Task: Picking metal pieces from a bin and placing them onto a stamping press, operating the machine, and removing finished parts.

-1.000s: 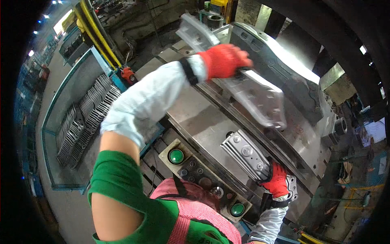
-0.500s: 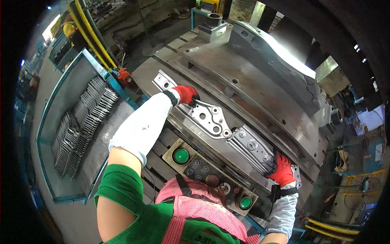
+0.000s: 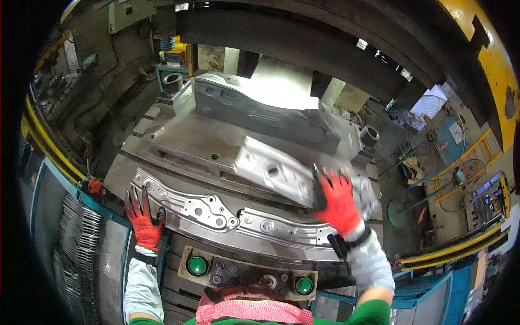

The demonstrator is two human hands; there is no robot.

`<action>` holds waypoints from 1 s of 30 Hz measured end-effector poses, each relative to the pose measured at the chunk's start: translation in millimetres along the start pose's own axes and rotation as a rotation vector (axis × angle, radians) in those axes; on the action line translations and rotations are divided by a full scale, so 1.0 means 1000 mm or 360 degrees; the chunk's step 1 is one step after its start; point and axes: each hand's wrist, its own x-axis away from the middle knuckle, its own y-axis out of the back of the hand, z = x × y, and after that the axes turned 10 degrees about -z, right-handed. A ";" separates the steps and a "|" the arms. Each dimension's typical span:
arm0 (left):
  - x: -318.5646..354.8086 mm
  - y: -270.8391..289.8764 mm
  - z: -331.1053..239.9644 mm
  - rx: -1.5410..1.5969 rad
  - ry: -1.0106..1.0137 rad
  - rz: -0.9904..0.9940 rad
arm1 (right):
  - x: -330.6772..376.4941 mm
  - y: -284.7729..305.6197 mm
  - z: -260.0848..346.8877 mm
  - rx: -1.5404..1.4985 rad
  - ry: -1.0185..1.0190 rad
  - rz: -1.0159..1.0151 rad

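Head view, looking down at a big stamping press, and both hands are in red-and-black gloves. The right hand (image 3: 337, 201) is up over the die with its fingers spread, the palm laid on the near end of a pressed sheet-metal panel (image 3: 276, 172). That panel is blurred, so I can't tell if the fingers actually curl under its edge or just rest on top. It stretches away from the hand up and to the left, tilted, lying across the flat grey die block (image 3: 184, 135).

The left hand (image 3: 143, 216) is lower down at the left, fingers splayed wide and pointing up, its fingertips at the left end of a second part: a long stamped bracket (image 3: 227, 216) with holes and raised bosses. This one lies flat along the front edge of the die, running from the left hand all the way across to just under the right wrist. The hand isn't pinching it, more like touching or hovering at the end.

Right below the bracket sits the control panel (image 3: 246, 273) with two green push buttons (image 3: 196, 265). On the far left there's a blue-rimmed bin of stacked metal parts (image 3: 81, 244). Yellow press frame (image 3: 487, 59) upper right.
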 end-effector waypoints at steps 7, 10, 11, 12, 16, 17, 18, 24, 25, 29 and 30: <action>0.023 0.016 -0.016 0.0231 -0.0076 0.0329 | -0.166 -0.090 -0.003 0.0232 0.0203 -0.0418; 0.070 0.029 0.018 0.0103 0.0133 0.0561 | -0.199 -0.127 0.008 0.0246 0.0198 -0.0368; 0.090 0.026 0.029 0.0049 0.0130 0.0558 | -0.204 -0.137 0.002 0.0160 0.0209 -0.0360; 0.109 0.023 0.040 -0.0016 0.0131 0.0562 | -0.208 -0.149 -0.003 0.0060 0.0222 -0.0347; 0.159 0.016 0.050 -0.0144 0.0283 0.0827 | -0.209 -0.155 -0.002 0.0214 0.0268 -0.0284; 0.161 0.014 0.044 -0.0099 0.0297 0.0932 | -0.209 -0.156 -0.002 0.0236 0.0296 -0.0334; 0.156 0.015 0.036 -0.0053 0.0315 0.1033 | -0.212 -0.151 0.003 0.0258 0.0326 -0.0388; 0.151 0.019 0.015 0.0055 0.0162 0.0922 | -0.195 -0.156 -0.021 0.0924 0.0078 -0.0655; 0.152 0.019 0.014 0.0074 0.0140 0.0890 | -0.195 -0.154 -0.024 0.0908 0.0096 -0.0665; 0.164 -0.004 0.013 0.0177 0.0096 0.0855 | -0.189 -0.144 -0.037 0.0926 0.0154 -0.0545; 0.165 -0.011 0.013 0.0230 0.0143 0.0944 | -0.191 -0.141 -0.028 0.1028 0.0175 -0.0618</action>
